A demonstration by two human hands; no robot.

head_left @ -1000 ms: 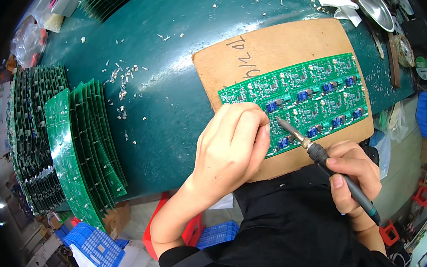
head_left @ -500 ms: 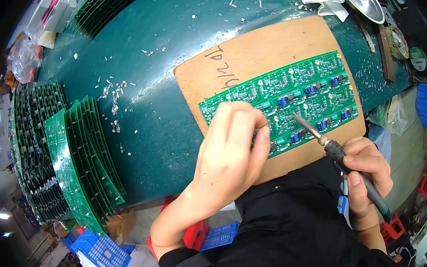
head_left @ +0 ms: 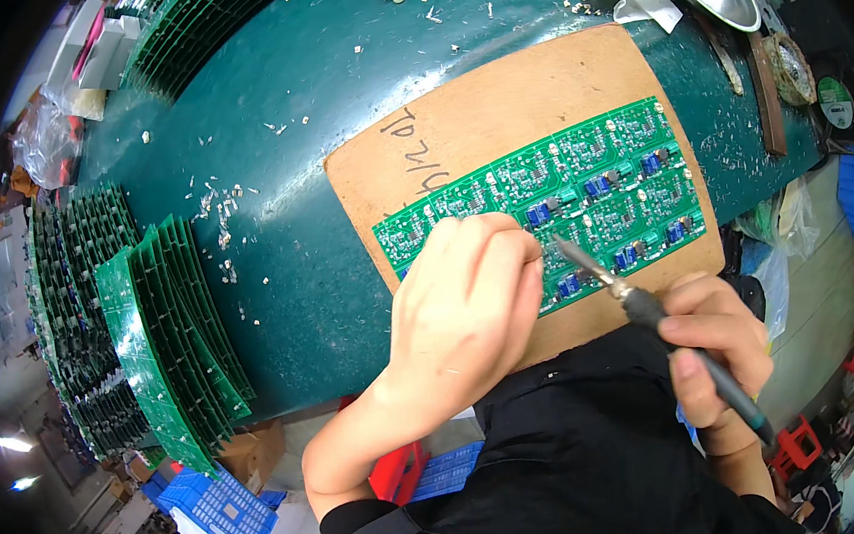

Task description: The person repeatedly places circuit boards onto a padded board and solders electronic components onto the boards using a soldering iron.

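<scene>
Closer now, left hand (head_left: pixel 465 299) presses green board (head_left: pixel 581 190); right hand (head_left: pixel 719 339) grip pinching iron (head_left: pixel 651 315)

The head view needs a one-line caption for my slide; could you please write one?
Left hand steadies a green circuit board panel on a brown fibreboard sheet while the right hand applies a black-handled soldering iron.

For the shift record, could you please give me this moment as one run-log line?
left hand: pressing on green circuit board panel | right hand: holding soldering iron, tip at panel | panel on brown board
</scene>
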